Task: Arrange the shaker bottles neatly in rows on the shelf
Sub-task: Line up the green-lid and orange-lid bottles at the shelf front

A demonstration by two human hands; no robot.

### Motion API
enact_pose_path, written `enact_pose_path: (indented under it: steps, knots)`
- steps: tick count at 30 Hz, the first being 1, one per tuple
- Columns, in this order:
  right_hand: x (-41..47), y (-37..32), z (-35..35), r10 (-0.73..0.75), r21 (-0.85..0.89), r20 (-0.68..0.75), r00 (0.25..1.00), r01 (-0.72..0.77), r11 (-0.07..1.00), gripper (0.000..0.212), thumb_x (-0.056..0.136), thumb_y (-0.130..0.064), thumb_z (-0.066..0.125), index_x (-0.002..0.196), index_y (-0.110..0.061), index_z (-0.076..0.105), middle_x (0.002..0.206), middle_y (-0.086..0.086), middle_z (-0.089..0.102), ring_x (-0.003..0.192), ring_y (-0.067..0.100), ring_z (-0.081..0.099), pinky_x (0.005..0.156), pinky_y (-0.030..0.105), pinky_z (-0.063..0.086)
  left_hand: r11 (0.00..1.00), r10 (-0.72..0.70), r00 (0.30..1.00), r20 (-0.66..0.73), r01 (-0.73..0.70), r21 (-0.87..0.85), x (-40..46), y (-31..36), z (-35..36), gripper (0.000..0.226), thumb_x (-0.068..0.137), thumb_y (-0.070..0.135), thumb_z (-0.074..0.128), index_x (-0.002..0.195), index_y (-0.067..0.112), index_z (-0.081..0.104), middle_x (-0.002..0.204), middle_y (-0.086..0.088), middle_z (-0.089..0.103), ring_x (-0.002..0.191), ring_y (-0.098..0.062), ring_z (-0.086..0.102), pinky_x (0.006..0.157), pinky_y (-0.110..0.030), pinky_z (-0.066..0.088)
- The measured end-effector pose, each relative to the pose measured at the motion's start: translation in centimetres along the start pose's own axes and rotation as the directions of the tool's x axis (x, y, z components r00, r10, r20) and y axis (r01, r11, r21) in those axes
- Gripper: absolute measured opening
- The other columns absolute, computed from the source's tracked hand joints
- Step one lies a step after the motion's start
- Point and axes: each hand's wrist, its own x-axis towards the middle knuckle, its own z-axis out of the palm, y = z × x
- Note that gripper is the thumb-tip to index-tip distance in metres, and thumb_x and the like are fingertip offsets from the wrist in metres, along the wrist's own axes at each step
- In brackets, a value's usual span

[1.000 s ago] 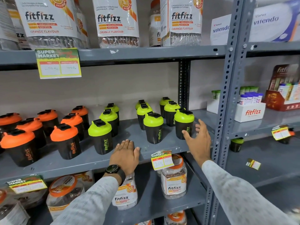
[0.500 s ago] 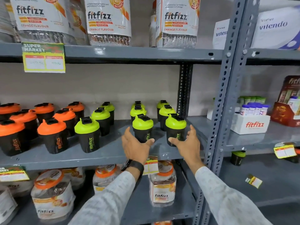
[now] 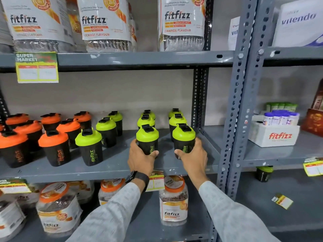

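Observation:
Black shaker bottles stand in rows on the grey middle shelf. Several orange-lidded ones fill the left part, several green-lidded ones the right. My left hand wraps the lower body of the front green-lidded bottle of the second row from the right. My right hand grips the front green-lidded bottle of the rightmost row. Both bottles stand upright on the shelf. A third green row stands further left, with a gap between it and my left hand.
The perforated grey upright rises just right of my right hand. Large fitfizz jars sit on the shelf below, big packs above. The neighbouring bay holds a white fitfizz box and one green-lidded shaker lower down.
Both hands rose from the shelf's front edge and closed around the two front green-lidded bottles. My view moved closer and slightly right.

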Motion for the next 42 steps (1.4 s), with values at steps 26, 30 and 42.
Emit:
enact_pose_path:
  steps: [26, 30, 42]
  knots:
    - [-1.4, -0.7, 1.3, -0.005, 0.038, -0.027, 1.0, 0.006, 0.999, 0.103, 0.067, -0.031, 0.097, 0.152, -0.015, 0.041, 0.138, 0.011, 0.064, 0.127, 0.033, 0.061, 0.105, 0.048, 0.051, 0.999, -0.035, 0.998, -0.052, 0.033, -0.043, -0.5, 0.6, -0.3, 0.099, 0.061, 0.033, 0.094, 0.142, 0.011, 0.041, 0.135, -0.015, 0.054, 0.124, -0.036, 0.053, 0.095, -0.045, 0.046]
    - [-1.3, -0.5, 1.3, -0.01, 0.025, -0.037, 0.999, 0.011, 1.0, 0.083, 0.073, -0.026, 0.094, 0.142, -0.013, 0.05, 0.128, 0.011, 0.069, 0.116, 0.033, 0.066, 0.097, 0.044, 0.052, 0.999, -0.029, 0.999, -0.043, 0.028, -0.031, -0.2, -0.1, -0.1, 0.088, 0.062, 0.032, 0.093, 0.135, 0.015, 0.045, 0.125, -0.01, 0.063, 0.114, -0.034, 0.061, 0.09, -0.045, 0.05]
    - [-1.3, -0.7, 1.4, -0.02, -0.002, -0.04, 0.999, 0.02, 1.0, 0.074, 0.073, -0.026, 0.093, 0.135, -0.013, 0.054, 0.122, 0.011, 0.071, 0.11, 0.033, 0.068, 0.094, 0.045, 0.055, 1.0, 0.016, 0.999, -0.035, -0.016, -0.014, -0.2, -0.9, -0.7, 0.084, 0.065, 0.035, 0.091, 0.135, 0.021, 0.046, 0.124, -0.006, 0.066, 0.111, -0.032, 0.063, 0.089, -0.044, 0.051]
